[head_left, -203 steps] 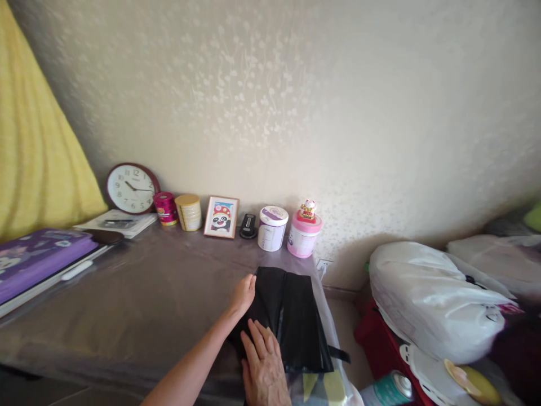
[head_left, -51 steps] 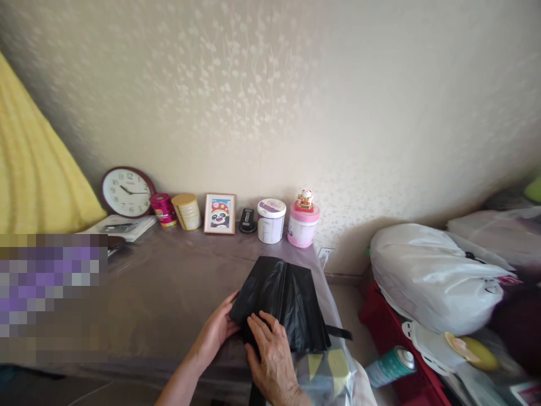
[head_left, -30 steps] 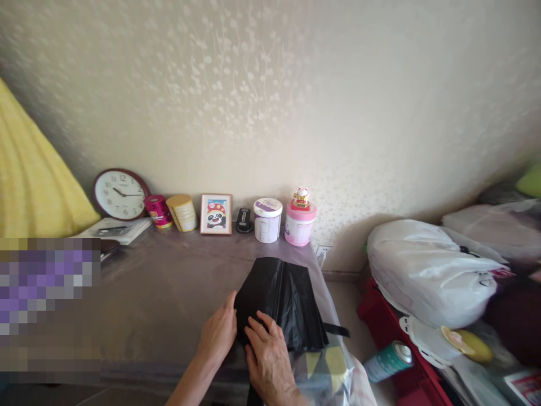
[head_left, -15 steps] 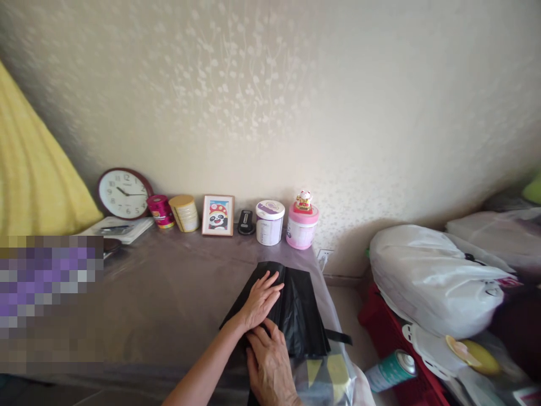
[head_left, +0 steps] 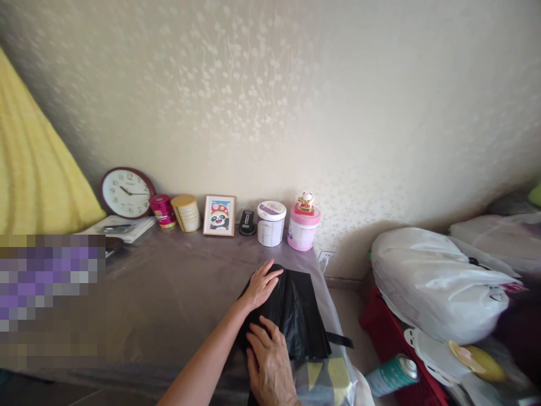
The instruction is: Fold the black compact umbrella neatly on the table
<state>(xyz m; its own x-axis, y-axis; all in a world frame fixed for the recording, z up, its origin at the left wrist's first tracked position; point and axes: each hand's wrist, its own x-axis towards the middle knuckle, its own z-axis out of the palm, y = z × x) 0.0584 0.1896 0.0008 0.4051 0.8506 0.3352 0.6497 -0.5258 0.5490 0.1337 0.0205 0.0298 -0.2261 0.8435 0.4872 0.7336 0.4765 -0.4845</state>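
Note:
A shiny black plastic bag (head_left: 302, 313) lies flattened and creased near the right end of the table, with a narrow black strip sticking out at its right. Across its upper left part, my left hand (head_left: 261, 287) rests palm down, fingers stretched toward the far edge. My right hand (head_left: 270, 355) lies lower on the bag, fingers apart and slightly bent, its thumb on the left side. Both hands press on the surface and neither is wrapped around anything. Part of the bag is hidden beneath them.
Along the wall stand a clock (head_left: 128, 193), a pink tin (head_left: 163, 211), a yellow-lidded container (head_left: 186, 214), a panda picture frame (head_left: 219, 216) and two tubs (head_left: 271, 225). Right of the table (head_left: 169, 293) are a white bag (head_left: 435, 285), a red crate (head_left: 382, 321) and a spray can (head_left: 393, 375).
My left hand has slid up and left over the bag, away from my right hand. The bag's left edge now reaches less far left. My right hand has stayed nearly in place.

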